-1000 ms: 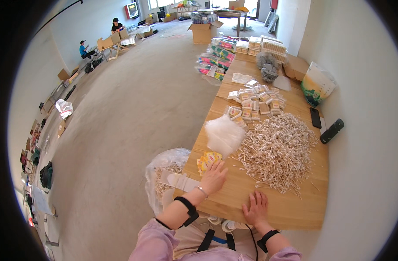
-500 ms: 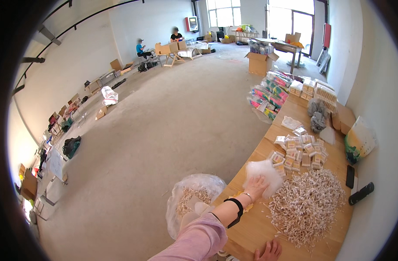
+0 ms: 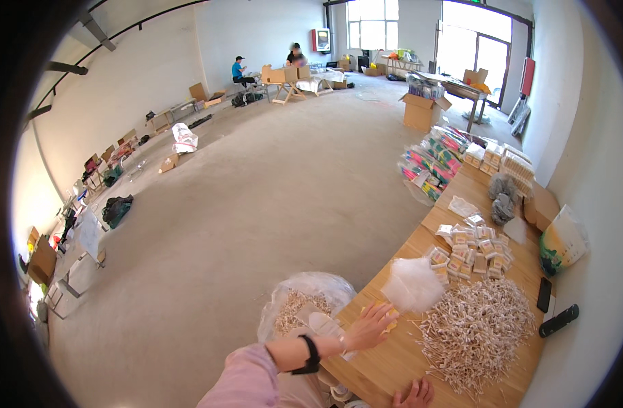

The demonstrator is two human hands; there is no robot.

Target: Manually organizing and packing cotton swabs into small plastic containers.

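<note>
My left hand (image 3: pixel 371 327), fingers stretched out, is over the near left part of the wooden table (image 3: pixel 366 370). Its fingertips reach a flat yellow piece (image 3: pixel 391 322), partly covered by the hand; whether they touch it I cannot tell. Just beyond lies a stack of thin, clear-white plastic bags (image 3: pixel 413 284). A large heap of loose cotton swabs (image 3: pixel 478 333) spreads to the right. My right hand (image 3: pixel 415 394) rests at the table's near edge with fingers apart, partly cut off by the frame, holding nothing visible.
Several small packs of swabs (image 3: pixel 471 250) lie beyond the heap. Along the wall are a dark cylinder (image 3: pixel 560 321), a black phone-like slab (image 3: pixel 544 294) and a green-white bag (image 3: pixel 563 238). A clear sack of swabs (image 3: pixel 291 306) stands left of the table. Two people sit far off.
My left hand has left the stack of plastic bags and come back toward me and left, to the yellow piece. The right hand stays at the table edge. The view has shifted slightly.
</note>
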